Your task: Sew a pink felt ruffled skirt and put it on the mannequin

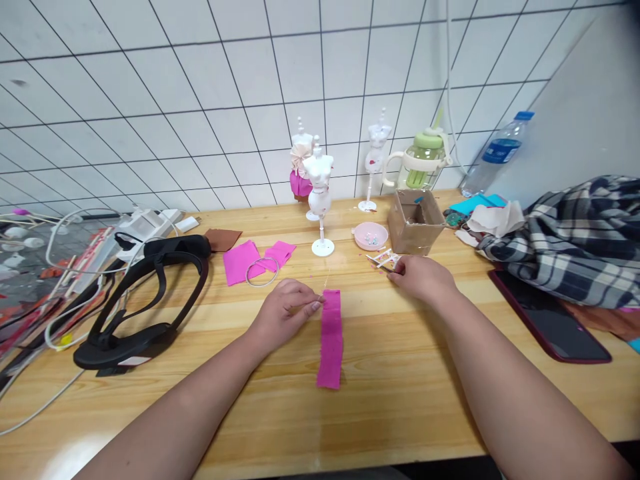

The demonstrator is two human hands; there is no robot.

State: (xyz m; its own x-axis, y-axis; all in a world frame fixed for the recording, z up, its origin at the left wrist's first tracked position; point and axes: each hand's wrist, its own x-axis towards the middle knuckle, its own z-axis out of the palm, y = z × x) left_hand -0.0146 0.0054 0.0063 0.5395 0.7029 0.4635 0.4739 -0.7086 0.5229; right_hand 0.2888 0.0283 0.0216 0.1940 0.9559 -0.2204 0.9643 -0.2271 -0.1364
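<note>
A narrow pink fabric strip [331, 340] lies lengthwise on the wooden table in front of me. My left hand [287, 310] is closed in a pinch at the strip's top left corner, and a thin pale strand rises from that spot. Over to the right, my right hand [425, 279] has its fingers closed on the end of a thin dark tool [384, 267], whose kind I cannot make out. Small white pieces [384, 257] and pink scraps lie around the tool. Just beyond stands a pink dish [371, 235] holding tiny beads.
White mini dress forms [320, 180] stand near the tiled wall. A cardboard box [416, 223], green-lidded jug [424, 160] and water bottle [500, 153] are at back right. Right: phone [547, 317], plaid cloth [585, 240]. Left: pink cloth pieces [243, 262], hoop [262, 285], black headset frame [150, 307].
</note>
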